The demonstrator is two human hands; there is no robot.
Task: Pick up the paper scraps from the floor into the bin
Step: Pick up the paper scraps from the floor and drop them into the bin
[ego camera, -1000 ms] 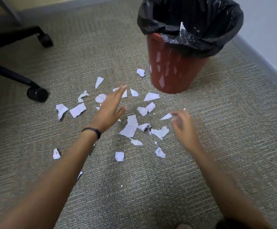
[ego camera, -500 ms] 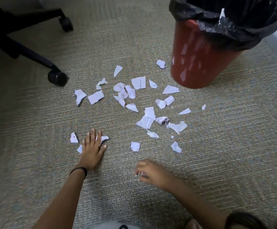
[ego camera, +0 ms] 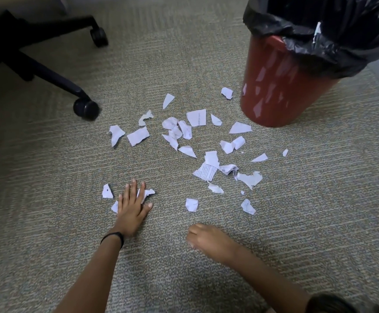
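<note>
mostly the paper scraps (ego camera: 206, 141) lie ahead of both hands, spread on the carpet floor (ego camera: 48, 222) between the hands and the red bin (ego camera: 279, 86), which stands at the far right with a black bag (ego camera: 342, 41) over its rim. three small scraps lie right at the left hand (ego camera: 132, 211): one just to its left (ego camera: 107, 191), one partly under its outer edge (ego camera: 114, 207), and one (ego camera: 148, 192) that touches the fingers (ego camera: 134, 190) on the thumb side. this hand is flat on the floor, palm down, fingers stretched forward and a little apart, so it is the nearer hand for these pieces. a black band (ego camera: 114, 237) is on its wrist.

the right hand (ego camera: 206, 240) is lower in the view, knuckles up, its fingers curled together; whether it holds a scrap inside i cannot tell. the nearest loose scrap (ego camera: 191, 204) for it lies just ahead, a little to the left, and another one (ego camera: 248, 206) lies ahead to the right.

i judge the next move is for the left fingers to close and gather the pieces around them. the bin is well apart from this hand, on the other side of the pile. a black chair base (ego camera: 48, 71) with wheels stands at the far left, away from the scraps.
</note>
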